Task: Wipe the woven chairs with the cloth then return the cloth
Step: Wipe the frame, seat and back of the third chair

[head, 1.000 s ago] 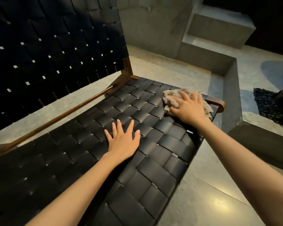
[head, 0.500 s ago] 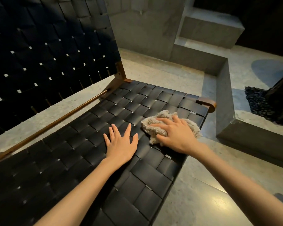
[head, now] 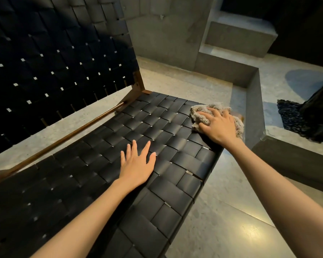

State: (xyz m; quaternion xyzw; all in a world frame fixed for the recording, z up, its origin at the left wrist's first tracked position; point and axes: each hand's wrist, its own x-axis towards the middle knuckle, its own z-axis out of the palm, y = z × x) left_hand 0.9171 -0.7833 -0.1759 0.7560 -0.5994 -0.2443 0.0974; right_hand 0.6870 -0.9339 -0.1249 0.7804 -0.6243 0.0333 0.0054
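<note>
While the wipe runs along the seat's far edge, these are the risks and the counts, nearest first.

Left hand (head: 136, 164): one, centre of the frame, fingers straight and slightly spread, palm flat on the woven seat (head: 104, 175), holding nothing. Risk: leaning hard on it could sag the straps, since small gaps already show between them.

Woven seat: one black chair in view, seat filling the lower left, backrest (head: 60, 58) at upper left. Risk: the task speaks of several chairs, so any other may get skipped; none shows here.

Right hand (head: 219, 126): one, right of centre, fingers curled down into the cloth and pressing it onto the seat.

Cloth (head: 199, 113): one, grey and fluffy, bunched under the right hand at the seat's far right corner. Risk: it already hangs past the edge, so a further push could carry it off onto the floor (head: 220, 216); its pile may also snag where the straps cross.

Wooden frame (head: 71, 135): one rail across the middle left, one corner tip just beyond the cloth.

Concrete steps (head: 237, 38): two blocks, upper right.
</note>
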